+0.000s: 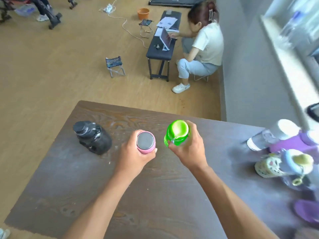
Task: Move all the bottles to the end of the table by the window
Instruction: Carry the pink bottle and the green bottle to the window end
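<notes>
My left hand (133, 155) is wrapped around a pink bottle with a grey lid (145, 142) near the middle of the dark wooden table (155, 195). Right beside it, my right hand (189, 149) grips a bright green bottle (176, 132). A black jug-shaped bottle (94, 138) stands alone to the left of both hands. At the right end, under the window, several bottles cluster together: a clear one with a white cap (271, 134), a purple one (295, 144) and a patterned cream one with a blue lid (283, 163). They look blurred.
A window sill (284, 54) runs along the grey wall on the right. Beyond the table a person (202, 45) squats at a low black bench (162, 45) with a tablet. Two small folding stools (115, 65) and an orange bucket (143, 13) stand on the wood floor.
</notes>
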